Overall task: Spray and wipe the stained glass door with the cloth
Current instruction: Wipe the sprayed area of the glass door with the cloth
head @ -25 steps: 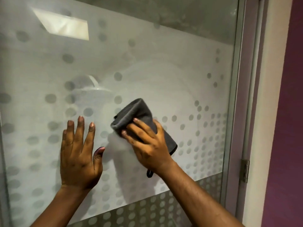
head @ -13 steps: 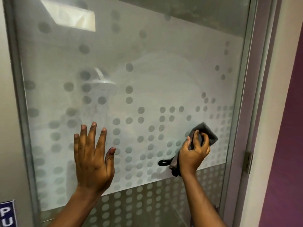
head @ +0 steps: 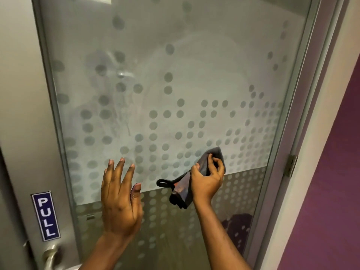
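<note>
Right hand [head: 207, 181] fingers bunching soft grey cloth [head: 202, 168] on dotted frosted glass door [head: 194, 65], left hand [head: 118, 197] flat — fingers spread

A single wide-angle camera rides on the person's head, facing forward and slightly down, close to the frosted glass door [head: 175, 55], which fills most of the frame. Both forearms enter from 6 o'clock. The left hand [head: 118, 199], fingers spread, sits near 7 o'clock; the right hand [head: 206, 182], gripping the cloth [head: 182, 191], is near 5. The door's edges lean in this view. The PULL sign [head: 45, 215] lies at 8 o'clock, the door handle [head: 51, 256] near 7, the hinge [head: 291, 165] just past 3, and the purple wall [head: 331, 191] at 4.
</note>
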Action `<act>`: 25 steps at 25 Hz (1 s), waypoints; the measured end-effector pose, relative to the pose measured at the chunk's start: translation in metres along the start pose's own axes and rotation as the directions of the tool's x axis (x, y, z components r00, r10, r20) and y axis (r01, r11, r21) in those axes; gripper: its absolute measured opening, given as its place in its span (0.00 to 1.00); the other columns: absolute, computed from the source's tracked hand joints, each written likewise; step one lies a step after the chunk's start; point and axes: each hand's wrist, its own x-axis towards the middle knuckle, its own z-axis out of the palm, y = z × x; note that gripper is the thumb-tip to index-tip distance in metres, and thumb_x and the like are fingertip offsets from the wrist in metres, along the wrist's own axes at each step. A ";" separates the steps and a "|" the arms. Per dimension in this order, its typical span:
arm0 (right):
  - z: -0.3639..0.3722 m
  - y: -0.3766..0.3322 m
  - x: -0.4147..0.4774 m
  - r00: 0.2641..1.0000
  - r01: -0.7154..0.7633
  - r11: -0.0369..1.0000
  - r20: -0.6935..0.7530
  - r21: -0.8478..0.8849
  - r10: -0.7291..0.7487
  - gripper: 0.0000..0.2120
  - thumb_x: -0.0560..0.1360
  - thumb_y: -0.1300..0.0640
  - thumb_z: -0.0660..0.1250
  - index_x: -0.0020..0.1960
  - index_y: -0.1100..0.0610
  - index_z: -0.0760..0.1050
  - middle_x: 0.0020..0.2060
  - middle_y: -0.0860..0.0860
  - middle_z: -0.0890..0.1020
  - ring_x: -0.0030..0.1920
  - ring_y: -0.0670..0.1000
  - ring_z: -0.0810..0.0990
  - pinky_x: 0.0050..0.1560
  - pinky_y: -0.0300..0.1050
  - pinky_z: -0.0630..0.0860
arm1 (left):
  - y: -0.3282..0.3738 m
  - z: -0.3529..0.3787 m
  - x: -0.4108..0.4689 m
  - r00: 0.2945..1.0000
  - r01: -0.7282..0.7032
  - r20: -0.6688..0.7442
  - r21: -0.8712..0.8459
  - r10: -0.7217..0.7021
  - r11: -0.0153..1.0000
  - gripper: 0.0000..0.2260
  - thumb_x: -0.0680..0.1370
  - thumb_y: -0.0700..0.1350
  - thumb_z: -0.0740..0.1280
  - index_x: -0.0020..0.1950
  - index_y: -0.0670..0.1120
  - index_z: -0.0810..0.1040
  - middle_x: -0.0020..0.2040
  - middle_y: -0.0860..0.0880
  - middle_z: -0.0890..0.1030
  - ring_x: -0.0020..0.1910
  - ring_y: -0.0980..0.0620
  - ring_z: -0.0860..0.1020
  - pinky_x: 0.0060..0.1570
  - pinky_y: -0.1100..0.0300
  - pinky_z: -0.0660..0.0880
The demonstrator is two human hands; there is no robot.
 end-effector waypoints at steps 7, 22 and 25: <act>-0.017 -0.026 -0.030 0.774 -0.629 0.701 0.353 0.336 0.526 0.24 0.70 0.68 0.71 0.65 0.57 0.75 0.58 0.53 0.81 0.51 0.50 0.82 0.54 0.46 0.79 | 0.003 -0.024 -0.033 0.966 0.258 0.010 -0.123 -0.259 0.958 0.22 0.80 0.49 0.52 0.66 0.37 0.74 0.70 0.39 0.72 0.74 0.42 0.63 0.71 0.44 0.62; -0.162 -0.033 -0.054 0.057 -0.978 0.207 0.944 -0.012 0.325 0.28 0.81 0.45 0.50 0.58 0.66 0.77 0.51 0.64 0.82 0.49 0.60 0.83 0.52 0.51 0.80 | 0.090 -0.075 -0.078 0.059 0.890 0.872 -0.267 -0.486 -0.371 0.14 0.76 0.49 0.64 0.52 0.39 0.77 0.50 0.37 0.81 0.51 0.39 0.80 0.55 0.43 0.75; -0.200 -0.033 -0.062 -0.014 -0.975 0.199 0.920 -0.100 0.392 0.28 0.82 0.47 0.49 0.55 0.65 0.80 0.49 0.63 0.83 0.47 0.59 0.83 0.49 0.49 0.77 | 0.123 -0.088 -0.097 0.105 0.827 0.858 -0.356 -0.502 -0.436 0.10 0.71 0.43 0.69 0.50 0.39 0.78 0.44 0.40 0.83 0.41 0.43 0.82 0.41 0.49 0.80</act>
